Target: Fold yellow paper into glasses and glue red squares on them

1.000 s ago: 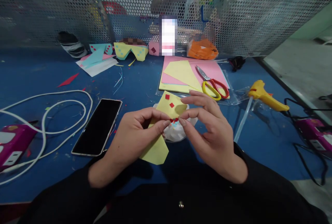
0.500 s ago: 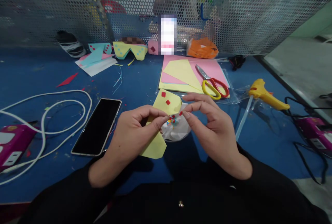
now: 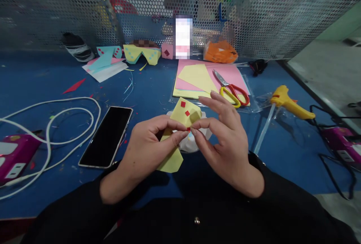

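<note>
A yellow paper cutout [image 3: 180, 113] with small red paper squares on its upper part is pinched between the thumb and forefinger of my left hand [image 3: 150, 138]. Its lower end [image 3: 172, 161] sticks out below that hand. The thumb and forefinger of my right hand [image 3: 225, 142] are closed on a tiny red paper square [image 3: 188, 128], right beside my left fingertips. The other right fingers are raised and spread. Under both hands sits a white, crumpled-looking holder [image 3: 207, 131] with small coloured bits, mostly hidden now.
Scissors [image 3: 231, 87] lie on a stack of coloured paper [image 3: 184, 93]. To the right is a yellow glue gun [image 3: 293, 102]; to the left, a phone [image 3: 107, 136] and white cable [image 3: 97, 123]. Paper glasses [image 3: 141, 54] stand near the perforated metal panel [image 3: 141, 3].
My right hand has moved left with the red square, bringing it to my left fingertips. The yellow cutout has shifted slightly right.
</note>
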Tool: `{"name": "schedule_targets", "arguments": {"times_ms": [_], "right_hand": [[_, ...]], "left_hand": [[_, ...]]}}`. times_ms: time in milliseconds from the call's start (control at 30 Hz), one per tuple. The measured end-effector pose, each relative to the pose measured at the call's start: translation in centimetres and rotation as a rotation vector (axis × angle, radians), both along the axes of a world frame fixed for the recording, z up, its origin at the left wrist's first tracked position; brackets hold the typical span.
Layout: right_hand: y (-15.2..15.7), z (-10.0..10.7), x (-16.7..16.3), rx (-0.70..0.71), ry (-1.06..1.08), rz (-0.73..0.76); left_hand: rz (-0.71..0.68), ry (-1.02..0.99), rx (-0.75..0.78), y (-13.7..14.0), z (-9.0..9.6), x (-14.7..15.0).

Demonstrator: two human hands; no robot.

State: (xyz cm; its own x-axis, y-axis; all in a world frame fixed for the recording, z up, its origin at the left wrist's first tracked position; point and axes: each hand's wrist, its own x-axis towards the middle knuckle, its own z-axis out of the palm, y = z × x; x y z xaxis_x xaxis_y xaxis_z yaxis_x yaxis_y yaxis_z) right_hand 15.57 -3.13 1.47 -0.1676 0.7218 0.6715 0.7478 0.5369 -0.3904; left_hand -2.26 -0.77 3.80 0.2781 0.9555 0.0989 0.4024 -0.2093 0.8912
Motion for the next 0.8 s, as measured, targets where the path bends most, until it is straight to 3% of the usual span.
{"name": "schedule_targets", "arguments": {"times_ms": [400, 800], "right_hand": [[-0.08, 0.31, 0.27, -0.011, 0.059, -0.023], [-0.17, 0.49, 0.20, -0.047, 0.006, 0.058]], "left_hand": [[-0.023, 0.011, 0.003, 0.08, -0.21, 0.05], [-0.069, 0.039, 0.048, -0.08, 0.09, -0.09]]}}
